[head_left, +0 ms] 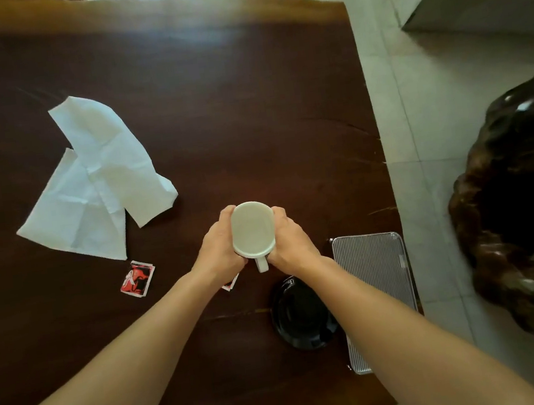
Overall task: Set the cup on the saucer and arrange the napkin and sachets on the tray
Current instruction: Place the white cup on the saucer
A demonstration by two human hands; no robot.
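Two-handed grasp on the cup (251,229): left hand (219,252) curled round its left wall, right hand (292,243) curled round its right wall, fingertips (229,211) reaching the far side. Cup handle (261,263) pointing back toward the person, showing between the two wrists. Found the cup over the desk (230,106), just beyond the saucer (301,316) and apart from it; cannot tell whether lifted or standing. Smooth, off-white, round-mouthed, matt inside. Saucer black, glossy, round, flat on the desk just beside the tray (373,273), partly covered by the right forearm. Tray rectangular, metallic grey, finely ribbed, with rounded corners, at the desk's right edge. Napkin (98,182) white, thin, creased, spread in an irregular shape at far left, well apart from the tray. One sachet (137,278) red, black and white, square, flat, near the napkin's lower corner; second sachet (231,284) mostly hidden under the left wrist. Desk of dark brown wood, polished.
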